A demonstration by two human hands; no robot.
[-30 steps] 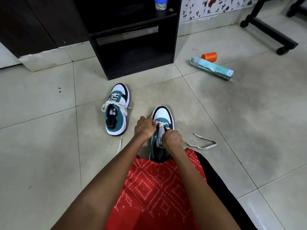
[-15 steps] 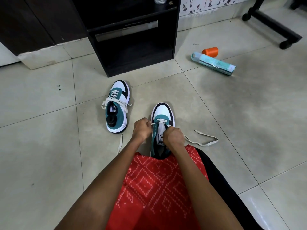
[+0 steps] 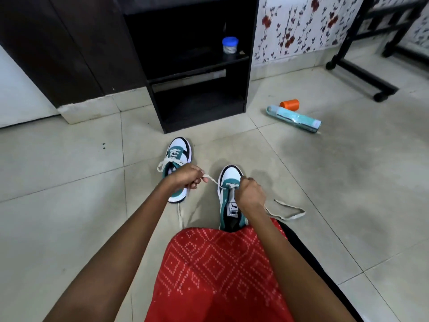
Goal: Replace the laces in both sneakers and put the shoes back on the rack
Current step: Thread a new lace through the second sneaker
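a teal, white and black low-top sneaker [image 3: 229, 176] is seen at centre frame, its toe white, its lace panel teal, its tongue label black and white. the same three colours are carried by the second low-top sneaker [image 3: 178, 149] up and to the left. the flat cloth lace [image 3: 232, 186] is coloured cream. the red woven garment [image 3: 220, 275] at the bottom is patterned with white dotted diamonds. the open wooden rack [image 3: 204, 119] at upper centre is finished in black. the white wallpaper [image 3: 301, 31] at upper right is printed with red flowers on dark stems. an orange plastic cylinder [image 3: 289, 104] and a pale teal tube [image 3: 294, 118] are set against the pale grey-beige tiled floor [image 3: 348, 182].
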